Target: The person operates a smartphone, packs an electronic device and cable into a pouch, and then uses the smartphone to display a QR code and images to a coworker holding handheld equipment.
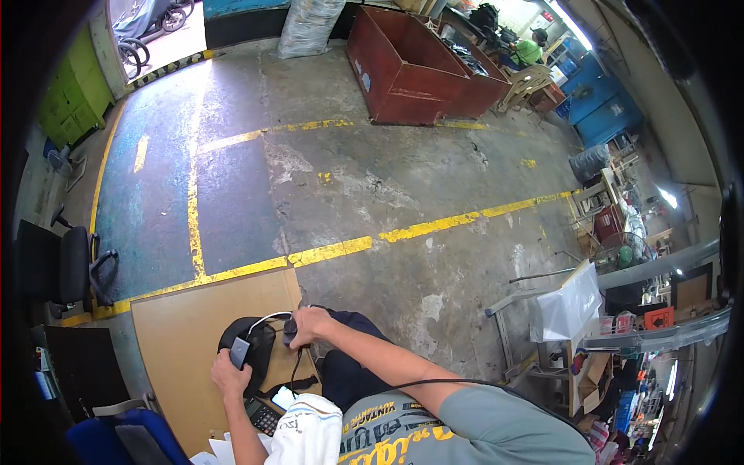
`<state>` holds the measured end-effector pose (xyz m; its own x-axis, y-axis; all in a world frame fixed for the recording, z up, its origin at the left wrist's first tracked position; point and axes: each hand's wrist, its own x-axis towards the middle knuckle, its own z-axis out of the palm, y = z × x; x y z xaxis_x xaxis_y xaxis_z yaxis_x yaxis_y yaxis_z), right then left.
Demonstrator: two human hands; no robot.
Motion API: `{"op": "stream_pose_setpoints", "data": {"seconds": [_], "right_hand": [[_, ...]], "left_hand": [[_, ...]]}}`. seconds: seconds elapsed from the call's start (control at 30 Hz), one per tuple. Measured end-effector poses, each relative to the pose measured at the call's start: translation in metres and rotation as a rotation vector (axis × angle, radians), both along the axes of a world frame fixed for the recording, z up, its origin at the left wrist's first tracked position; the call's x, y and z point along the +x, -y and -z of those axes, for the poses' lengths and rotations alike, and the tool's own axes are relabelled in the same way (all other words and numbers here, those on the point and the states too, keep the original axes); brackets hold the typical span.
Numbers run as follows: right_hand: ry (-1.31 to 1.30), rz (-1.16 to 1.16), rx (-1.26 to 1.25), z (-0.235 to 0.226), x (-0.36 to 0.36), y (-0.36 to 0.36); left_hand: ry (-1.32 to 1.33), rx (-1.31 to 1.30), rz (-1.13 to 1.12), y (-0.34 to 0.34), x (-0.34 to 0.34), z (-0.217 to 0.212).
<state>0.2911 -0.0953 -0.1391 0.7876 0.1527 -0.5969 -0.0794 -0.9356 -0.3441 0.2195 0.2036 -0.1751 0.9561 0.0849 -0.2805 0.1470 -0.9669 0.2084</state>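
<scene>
From the head camera I look down at a brown table (182, 333) that sits at the lower left, with its far edge against a yellow floor line (434, 226). On the table lies a black pouch (256, 345), rounded and dark, close to the table's right edge. My left hand (230, 377) is at the near side of the pouch, fingers wrapped around a small dark rectangular device (239, 351) that it holds upright against the pouch. My right hand (308, 325) is just beside the pouch's far right corner, fingers clenched on a small dark piece (290, 332); I cannot tell exactly what that piece is. A thin white cable (267, 317) arcs over the top of the pouch from the device toward the right hand. A black cord (434, 382) runs from near the right forearm across my grey shirt.

Nearer to me on the table, a dark calculator (262, 416) lies flat, partly covered by a white cloth (306, 430). A blue chair (116, 438) shows at the lower left edge, and a black office chair (74, 267) stands to the left on the floor. Far ahead stands a big red metal bin (403, 74), well apart from the table, and a person in a green shirt (529, 51) sits beyond it.
</scene>
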Motion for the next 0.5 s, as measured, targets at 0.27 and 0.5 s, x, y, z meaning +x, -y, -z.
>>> {"op": "stream_pose_setpoints", "data": {"seconds": [0.27, 0.5], "right_hand": [[-0.203, -0.016, 0.421, 0.003, -0.010, -0.006], [-0.117, 0.038, 0.607, 0.003, -0.019, -0.006]], "left_hand": [[0.010, -0.290, -0.144, -0.013, -0.013, 0.000], [0.004, -0.520, -0.224, -0.017, -0.021, -0.006]]}}
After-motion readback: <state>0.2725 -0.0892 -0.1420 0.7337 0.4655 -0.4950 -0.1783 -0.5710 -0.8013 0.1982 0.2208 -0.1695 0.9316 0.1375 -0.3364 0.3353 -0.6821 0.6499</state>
